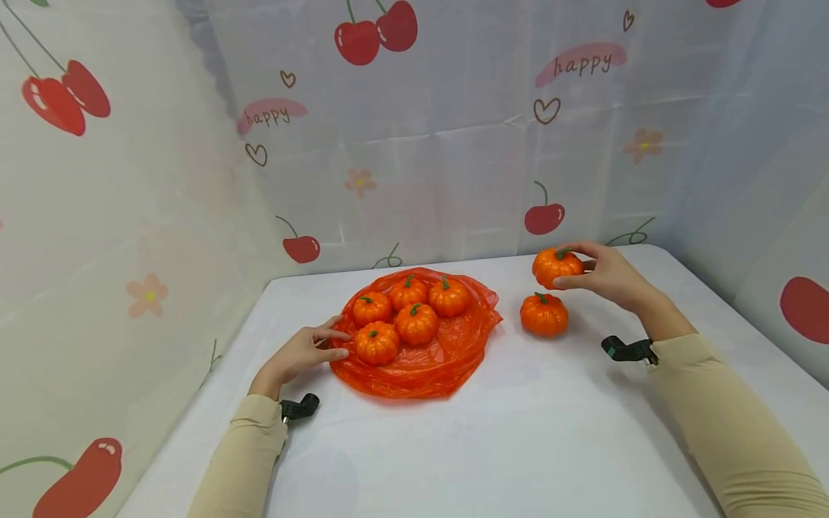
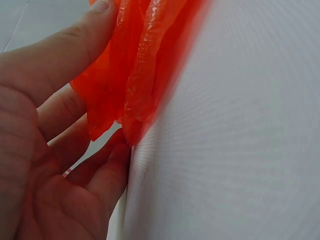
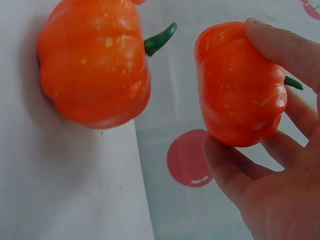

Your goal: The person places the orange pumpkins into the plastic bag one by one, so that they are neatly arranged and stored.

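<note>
A small orange toy pumpkin (image 1: 555,269) with a green stem is held up by my right hand (image 1: 605,277), thumb on one side and fingers on the other. In the right wrist view the same held pumpkin (image 3: 241,85) shows clearly between thumb and fingers. A second toy pumpkin (image 1: 544,315) sits on the table just below it. Several more pumpkins (image 1: 417,324) lie in a crumpled red plastic bag (image 1: 421,378) spread on the table. My left hand (image 1: 303,356) holds the bag's left edge, the plastic (image 2: 142,65) lying between thumb and fingers.
The white-covered table (image 1: 492,446) meets a cherry-printed curtain (image 1: 440,165) at the back, with more curtain on both sides. Black wrist cameras (image 1: 624,350) are worn at both beige sleeves (image 1: 725,417).
</note>
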Demonstrator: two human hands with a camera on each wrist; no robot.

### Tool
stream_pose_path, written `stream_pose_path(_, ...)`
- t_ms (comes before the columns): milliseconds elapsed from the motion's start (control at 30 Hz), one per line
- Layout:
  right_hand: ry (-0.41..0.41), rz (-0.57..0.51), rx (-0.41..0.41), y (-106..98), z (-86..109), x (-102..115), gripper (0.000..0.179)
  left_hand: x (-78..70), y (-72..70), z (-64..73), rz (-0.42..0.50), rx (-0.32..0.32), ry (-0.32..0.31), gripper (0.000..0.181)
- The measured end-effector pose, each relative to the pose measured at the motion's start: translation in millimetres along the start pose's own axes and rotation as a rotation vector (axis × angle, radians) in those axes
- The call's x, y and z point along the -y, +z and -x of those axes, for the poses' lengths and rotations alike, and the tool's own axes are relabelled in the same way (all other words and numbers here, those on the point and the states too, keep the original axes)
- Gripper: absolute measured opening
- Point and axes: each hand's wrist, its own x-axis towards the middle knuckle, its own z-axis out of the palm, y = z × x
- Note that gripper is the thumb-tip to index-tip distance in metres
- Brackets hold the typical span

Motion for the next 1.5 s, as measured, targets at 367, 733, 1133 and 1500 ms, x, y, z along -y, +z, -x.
stream_pose_path(367,-0.026,-0.008,0.041,13,-0.5,17,0.072,-0.6,0.3,1.4,-0.005,0.002,0.0,0.043)
stream_pose_path(733,-0.078,-0.01,0.084,33,-7.3,38,0.067,2.0,0.4,-0.6,0.0,0.004,0.0,0.044)
stream_pose_path(1133,-0.097,-0.011,0.136,57,-14.9,48,0.062,1.3,-0.6,-2.0,-0.006,0.002,0.005,0.041)
stream_pose_path(1500,-0.145,-0.011,0.187,76,-10.5,65,0.059,1.5,-1.3,-1.7,-0.001,-0.001,-0.002,0.044)
